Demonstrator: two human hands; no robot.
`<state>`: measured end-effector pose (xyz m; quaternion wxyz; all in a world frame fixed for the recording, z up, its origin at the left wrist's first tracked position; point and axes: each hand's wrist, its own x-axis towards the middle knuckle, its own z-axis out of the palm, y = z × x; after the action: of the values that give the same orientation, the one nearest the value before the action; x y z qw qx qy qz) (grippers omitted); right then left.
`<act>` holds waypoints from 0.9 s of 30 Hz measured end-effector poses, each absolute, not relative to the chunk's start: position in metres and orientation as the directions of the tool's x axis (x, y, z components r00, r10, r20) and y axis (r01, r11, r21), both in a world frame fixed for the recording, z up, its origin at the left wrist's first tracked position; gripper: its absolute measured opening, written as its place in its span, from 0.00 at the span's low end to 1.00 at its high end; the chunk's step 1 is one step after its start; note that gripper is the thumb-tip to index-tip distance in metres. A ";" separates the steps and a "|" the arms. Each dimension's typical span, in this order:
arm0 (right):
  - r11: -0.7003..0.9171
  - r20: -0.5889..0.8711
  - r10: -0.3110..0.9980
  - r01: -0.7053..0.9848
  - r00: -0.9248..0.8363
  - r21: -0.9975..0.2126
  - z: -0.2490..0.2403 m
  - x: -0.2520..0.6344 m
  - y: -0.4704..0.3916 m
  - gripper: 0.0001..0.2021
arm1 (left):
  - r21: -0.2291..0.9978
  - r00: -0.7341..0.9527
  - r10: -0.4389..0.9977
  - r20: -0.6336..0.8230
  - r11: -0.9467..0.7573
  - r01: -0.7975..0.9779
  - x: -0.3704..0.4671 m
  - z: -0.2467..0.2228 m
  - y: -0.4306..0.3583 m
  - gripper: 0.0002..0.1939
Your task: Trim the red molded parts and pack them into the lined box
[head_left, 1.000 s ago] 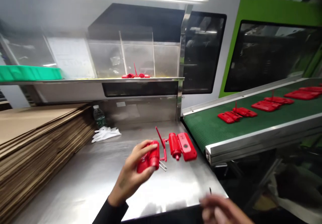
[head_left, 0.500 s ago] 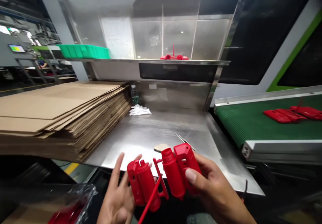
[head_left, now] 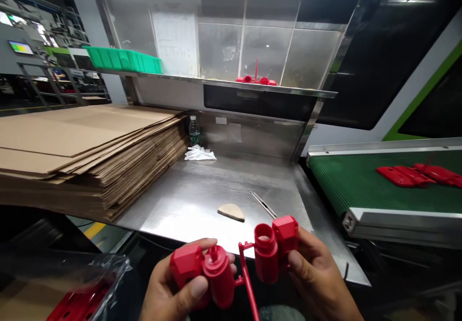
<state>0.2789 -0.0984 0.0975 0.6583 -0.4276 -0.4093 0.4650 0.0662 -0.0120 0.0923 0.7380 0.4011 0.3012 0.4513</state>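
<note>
Head view: unlabelled red moulding.

No legible text anywhere: sheet of paper behind the shelf too blurred, bottle label unreadable, distant screen just coloured smears.

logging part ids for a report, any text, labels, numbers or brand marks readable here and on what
None can be read.
White sheet behind the clear panel: print blurred.
Bottle label: too small.
Small tag on the steel back wall: blank or too small.
Monitor far left: only colours.
Red moulded parts in the left hand and right hand: no visible marking.
</note>
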 end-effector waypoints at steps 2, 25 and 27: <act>0.219 0.129 0.957 -0.359 0.259 -0.907 0.088 0.282 -0.097 0.20 | 0.914 0.419 0.905 -0.071 0.227 -0.337 0.070 0.099 -0.014 0.27; 0.033 -0.293 0.886 -0.679 0.360 -0.733 0.059 0.277 -0.094 0.11 | 0.633 0.674 0.718 -0.170 0.604 -0.484 0.095 0.120 0.003 0.18; 0.014 -0.331 0.890 -0.742 0.315 -0.670 0.060 0.278 -0.094 0.11 | 0.594 0.686 0.703 -0.186 0.637 -0.491 0.095 0.119 0.008 0.18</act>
<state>0.2778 -0.0938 0.0604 0.7058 -0.3989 -0.0925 0.5780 0.0953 0.0077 0.1185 0.8811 0.2582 0.2051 0.3389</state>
